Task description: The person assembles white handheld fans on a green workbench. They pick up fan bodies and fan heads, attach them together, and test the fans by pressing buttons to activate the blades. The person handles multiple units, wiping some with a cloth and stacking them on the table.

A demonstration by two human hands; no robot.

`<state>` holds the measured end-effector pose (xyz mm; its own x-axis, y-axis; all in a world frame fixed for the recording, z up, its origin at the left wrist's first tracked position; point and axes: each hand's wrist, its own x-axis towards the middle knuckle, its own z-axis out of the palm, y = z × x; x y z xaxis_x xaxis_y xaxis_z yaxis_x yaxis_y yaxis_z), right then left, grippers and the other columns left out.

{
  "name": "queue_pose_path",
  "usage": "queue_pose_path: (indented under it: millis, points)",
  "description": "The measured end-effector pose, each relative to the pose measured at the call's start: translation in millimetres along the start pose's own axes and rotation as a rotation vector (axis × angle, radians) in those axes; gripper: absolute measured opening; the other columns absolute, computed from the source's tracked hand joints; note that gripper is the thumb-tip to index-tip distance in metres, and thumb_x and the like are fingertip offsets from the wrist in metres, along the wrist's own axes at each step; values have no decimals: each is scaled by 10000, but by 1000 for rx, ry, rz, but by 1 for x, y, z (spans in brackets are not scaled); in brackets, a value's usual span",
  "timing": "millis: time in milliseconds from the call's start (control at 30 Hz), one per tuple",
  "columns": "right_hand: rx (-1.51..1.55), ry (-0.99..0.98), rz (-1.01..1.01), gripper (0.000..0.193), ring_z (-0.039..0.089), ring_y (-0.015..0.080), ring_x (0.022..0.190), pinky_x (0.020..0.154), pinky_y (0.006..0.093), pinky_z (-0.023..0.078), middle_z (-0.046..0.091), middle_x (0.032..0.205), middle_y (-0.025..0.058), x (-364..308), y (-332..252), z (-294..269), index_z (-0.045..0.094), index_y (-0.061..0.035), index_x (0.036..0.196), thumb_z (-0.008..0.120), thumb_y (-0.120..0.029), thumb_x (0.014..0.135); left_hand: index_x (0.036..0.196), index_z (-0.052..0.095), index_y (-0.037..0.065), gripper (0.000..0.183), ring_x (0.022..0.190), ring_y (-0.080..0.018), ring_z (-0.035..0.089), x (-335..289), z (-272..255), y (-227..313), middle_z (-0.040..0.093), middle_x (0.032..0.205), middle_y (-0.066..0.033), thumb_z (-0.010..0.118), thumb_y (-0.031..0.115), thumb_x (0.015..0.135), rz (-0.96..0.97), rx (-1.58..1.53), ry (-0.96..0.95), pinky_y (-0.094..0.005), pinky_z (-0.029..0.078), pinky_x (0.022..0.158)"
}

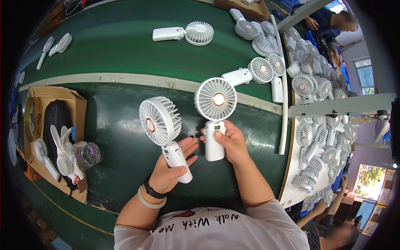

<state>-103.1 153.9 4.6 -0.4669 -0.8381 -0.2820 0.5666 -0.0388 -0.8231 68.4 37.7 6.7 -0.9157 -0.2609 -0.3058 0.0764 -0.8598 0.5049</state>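
Note:
My left hand (163, 175) holds a white handheld fan (163, 121), its thumb pressed over the handle while the other fingers stretch out behind it. The round head of this fan is turned partly sideways, with a copper-coloured ring at its centre. In my right hand (235, 143) is a second white fan (214, 141), upright, its grille facing me and its bright centre catching light. A small display window shows near the top of each handle. The two fans are apart, both above the dark green table (121, 162).
At the left stands a cardboard box (79, 104) holding a fan, a dark pouch and a clear jar (88, 155). Beyond a pale rail (121, 78), more fans lie on a green belt (112, 41). Many fans crowd a table (291, 183) at right, near two other people.

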Motion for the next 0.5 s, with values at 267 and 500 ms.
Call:
queue_pose_path:
  millis: [267,500]
  points:
    - [-726,-175,-384,373,524,138,835,679,263,456,501,995,71,3,14,-1,543,-13,1191,615,-116,840,1337,319,2,729,1024,-282,585,-1,-13,3,493,1238,-187,654,232,732,-89,-200,-101,-393,543,780]
    - [-1428,452,-604,364,570,296,783,673,372,476,510,976,145,54,-36,-14,525,-36,1179,586,-151,839,1324,344,104,650,966,-296,602,0,-22,-3,524,1175,-179,634,245,759,15,-373,-136,-385,530,667]
